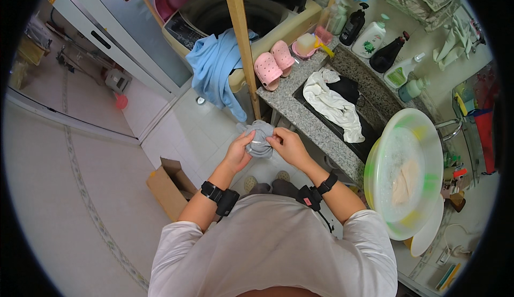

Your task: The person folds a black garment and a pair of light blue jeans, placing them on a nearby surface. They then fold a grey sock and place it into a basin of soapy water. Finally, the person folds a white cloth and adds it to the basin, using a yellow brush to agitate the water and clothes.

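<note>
Between my hands is a bunched grey cloth garment [261, 139], held out in front of my body above the tiled floor. My left hand [238, 151] grips its left side, thumb on top. The fingers of my right hand [287, 144] pinch its right edge. A light strip shows across the middle of the fabric; what kind of garment it is cannot be told. To the right, a white garment [333, 104] and a black one [345, 89] lie in the dark stone sink [371, 114]. A light blue garment [215, 62] hangs over the washing machine's edge.
Pink clogs [268, 71] stand on the granite counter [313, 130]. Several pump bottles [367, 40] line the sink's back edge. A large plastic basin [375, 176] holds sudsy water and a pale cloth. The open washing machine [277, 32] stands behind a wooden pole [241, 28]. A cardboard box [166, 188] is at left.
</note>
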`<state>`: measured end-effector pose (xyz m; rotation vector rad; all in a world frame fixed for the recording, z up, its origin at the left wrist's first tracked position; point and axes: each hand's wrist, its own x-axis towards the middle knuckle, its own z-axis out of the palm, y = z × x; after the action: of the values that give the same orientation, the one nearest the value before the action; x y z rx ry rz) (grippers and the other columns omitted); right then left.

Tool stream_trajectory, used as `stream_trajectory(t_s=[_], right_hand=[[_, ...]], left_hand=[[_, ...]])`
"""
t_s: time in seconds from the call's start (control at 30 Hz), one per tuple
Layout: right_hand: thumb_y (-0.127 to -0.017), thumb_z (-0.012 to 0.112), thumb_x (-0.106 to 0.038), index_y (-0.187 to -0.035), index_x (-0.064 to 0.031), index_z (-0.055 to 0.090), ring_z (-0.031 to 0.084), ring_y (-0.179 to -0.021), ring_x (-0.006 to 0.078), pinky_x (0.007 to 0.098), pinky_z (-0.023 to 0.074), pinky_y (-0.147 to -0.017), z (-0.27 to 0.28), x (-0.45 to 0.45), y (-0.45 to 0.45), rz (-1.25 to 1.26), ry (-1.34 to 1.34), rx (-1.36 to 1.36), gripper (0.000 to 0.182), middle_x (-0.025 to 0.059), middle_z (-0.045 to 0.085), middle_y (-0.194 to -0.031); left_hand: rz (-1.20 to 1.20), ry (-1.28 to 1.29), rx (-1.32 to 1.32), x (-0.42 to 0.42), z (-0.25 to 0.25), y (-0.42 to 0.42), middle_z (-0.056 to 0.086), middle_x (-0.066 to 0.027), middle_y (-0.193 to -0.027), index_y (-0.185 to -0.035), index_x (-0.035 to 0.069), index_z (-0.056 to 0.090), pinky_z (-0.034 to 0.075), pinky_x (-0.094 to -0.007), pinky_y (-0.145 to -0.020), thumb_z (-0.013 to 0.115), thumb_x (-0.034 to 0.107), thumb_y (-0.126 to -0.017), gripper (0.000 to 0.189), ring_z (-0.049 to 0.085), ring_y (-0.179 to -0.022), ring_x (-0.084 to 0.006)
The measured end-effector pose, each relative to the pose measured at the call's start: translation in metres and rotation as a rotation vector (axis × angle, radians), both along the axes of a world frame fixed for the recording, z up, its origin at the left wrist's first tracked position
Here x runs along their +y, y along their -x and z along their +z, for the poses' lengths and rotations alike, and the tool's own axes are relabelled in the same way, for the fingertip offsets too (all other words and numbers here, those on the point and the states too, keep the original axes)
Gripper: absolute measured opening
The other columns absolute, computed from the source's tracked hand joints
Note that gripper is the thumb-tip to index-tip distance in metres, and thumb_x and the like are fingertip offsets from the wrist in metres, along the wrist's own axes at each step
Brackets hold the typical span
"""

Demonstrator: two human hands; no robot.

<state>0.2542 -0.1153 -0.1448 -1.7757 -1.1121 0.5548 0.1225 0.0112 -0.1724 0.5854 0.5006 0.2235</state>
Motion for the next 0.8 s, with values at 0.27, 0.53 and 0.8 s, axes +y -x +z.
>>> stream_trajectory(t_s=[0.27,0.53,0.8], right_hand=[[-0.087,0.06,-0.013,-0.09,-0.0036,0.06,0.055,-0.069,0.0071,0.0207,0.0453,-0.065,-0.019,-0.001,-0.008,-0.107,-0.122,0.903,0.01,0.0009,0.061,-0.079],[-0.09,0.055,-0.012,-0.09,-0.0022,0.054,0.053,-0.072,0.006,0.0211,0.0451,-0.068,-0.023,0.002,0.001,-0.022,-0.086,0.528,0.01,-0.0006,0.055,-0.079],[-0.091,0.051,-0.011,-0.085,-0.0035,0.048,0.052,-0.068,0.008,0.0223,0.0437,-0.062,-0.043,-0.022,-0.023,-0.04,-0.044,0.48,0.01,0.0007,0.05,-0.072]], left_hand=[[0.119,-0.804,0.437,0.007,-0.023,0.009,0.059,-0.0066,-0.099,-0.104,0.001,0.053,0.045,-0.0262,-0.076,0.059,0.018,-0.087,0.025,0.056,-0.087,-0.0112],[0.008,-0.814,0.255,-0.008,0.007,-0.01,0.056,0.0024,-0.072,-0.088,0.003,0.056,0.039,-0.0183,-0.057,0.062,0.015,-0.086,0.014,0.048,-0.062,-0.0046],[0.027,-0.139,0.006,0.023,0.009,0.011,0.058,-0.0096,-0.1,-0.096,0.003,0.051,0.046,-0.0335,-0.088,0.047,0.017,-0.094,0.015,0.058,-0.093,-0.0183]])
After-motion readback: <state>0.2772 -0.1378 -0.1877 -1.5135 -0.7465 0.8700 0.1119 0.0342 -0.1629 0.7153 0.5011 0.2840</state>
